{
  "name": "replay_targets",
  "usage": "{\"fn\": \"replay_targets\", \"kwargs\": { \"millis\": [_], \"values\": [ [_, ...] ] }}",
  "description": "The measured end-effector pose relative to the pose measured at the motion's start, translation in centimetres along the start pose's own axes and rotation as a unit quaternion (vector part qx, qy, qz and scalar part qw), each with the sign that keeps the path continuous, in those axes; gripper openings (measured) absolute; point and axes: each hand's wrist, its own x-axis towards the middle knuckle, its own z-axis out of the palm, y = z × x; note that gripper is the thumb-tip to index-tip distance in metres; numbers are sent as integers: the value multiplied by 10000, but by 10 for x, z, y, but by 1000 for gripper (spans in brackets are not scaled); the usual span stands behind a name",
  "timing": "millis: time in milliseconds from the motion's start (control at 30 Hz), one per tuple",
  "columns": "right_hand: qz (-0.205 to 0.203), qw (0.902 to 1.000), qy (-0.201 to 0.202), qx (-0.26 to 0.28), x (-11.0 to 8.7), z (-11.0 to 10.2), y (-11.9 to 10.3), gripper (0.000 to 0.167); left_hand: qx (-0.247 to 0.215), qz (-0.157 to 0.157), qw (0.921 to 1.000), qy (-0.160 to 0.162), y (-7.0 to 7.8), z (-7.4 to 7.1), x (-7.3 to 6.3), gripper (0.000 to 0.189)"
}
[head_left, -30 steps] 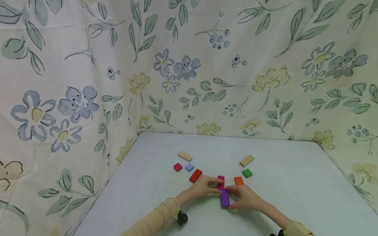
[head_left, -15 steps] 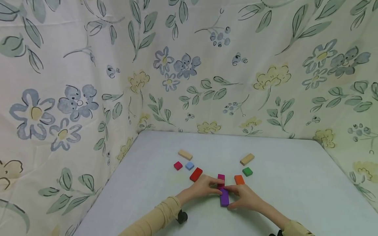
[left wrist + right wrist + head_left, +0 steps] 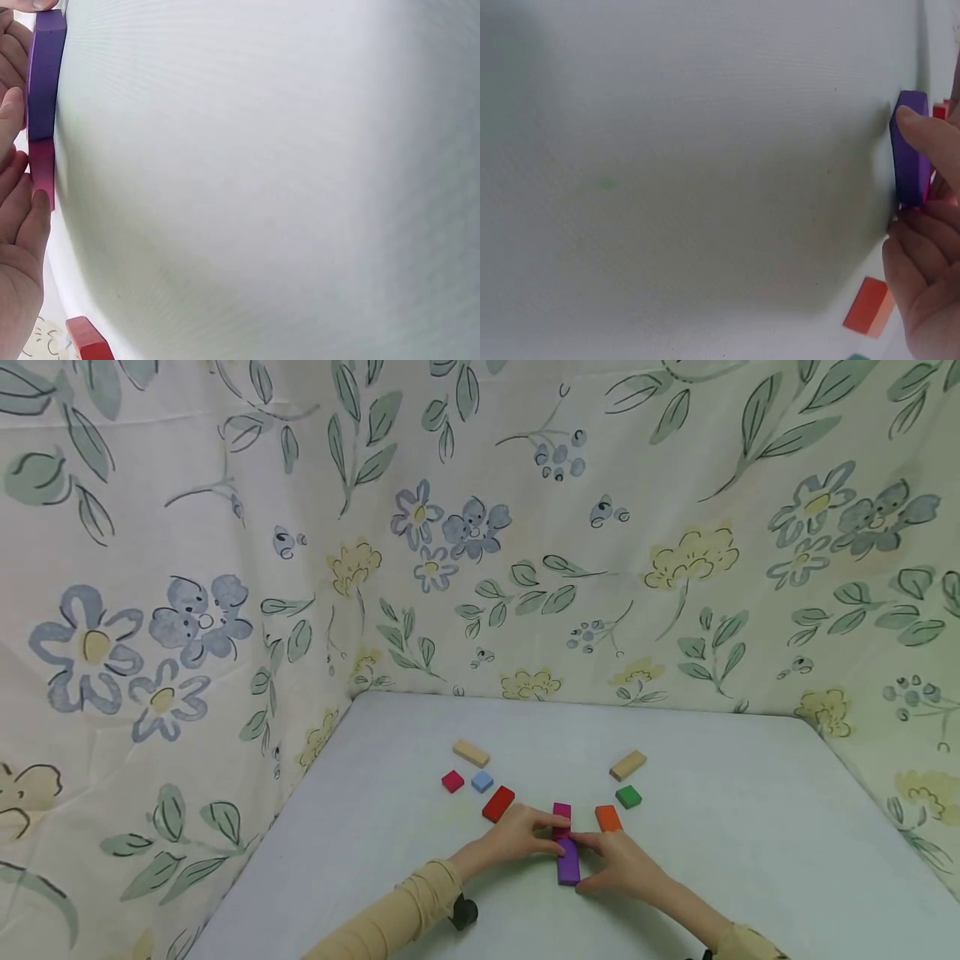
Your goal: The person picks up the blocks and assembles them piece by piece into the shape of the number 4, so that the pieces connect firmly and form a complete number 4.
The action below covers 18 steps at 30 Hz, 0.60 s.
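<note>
A purple block (image 3: pixel 568 863) and a magenta block (image 3: pixel 562 811) lie end to end on the white table, the magenta one farther away. My left hand (image 3: pixel 510 839) holds the magenta block with its fingers, its thumb at the left side of the purple block. From the other side my right hand (image 3: pixel 626 867) grips the purple block, index finger where the two blocks meet and thumb at the near end. In the left wrist view the purple block (image 3: pixel 48 75) sits flush against the magenta block (image 3: pixel 43 166). Fingers partly cover both blocks.
Left of the hands lie a red block (image 3: pixel 498 804), a light blue block (image 3: pixel 482 782), a crimson block (image 3: pixel 452 782) and a wooden block (image 3: pixel 471 752). To the right are orange (image 3: pixel 608 818), green (image 3: pixel 628 796) and wooden blocks (image 3: pixel 627 765). Floral cloth (image 3: pixel 480 610) hangs behind the table.
The near end of the purple block has shifted slightly left, with the right thumb following it. The left hand and the other blocks stay where they were.
</note>
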Motion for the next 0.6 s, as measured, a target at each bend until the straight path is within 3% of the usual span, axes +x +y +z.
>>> {"fn": "replay_targets", "kwargs": {
  "millis": [367,600],
  "values": [
    [130,9990,252,-352,-4,-1,-1,57,-102,-222,9997,-76,1,0,-1,43],
    [39,9983,403,-421,-3,4,-2,55,-11,-101,9999,-10,-1,3,0,44]
  ]
}}
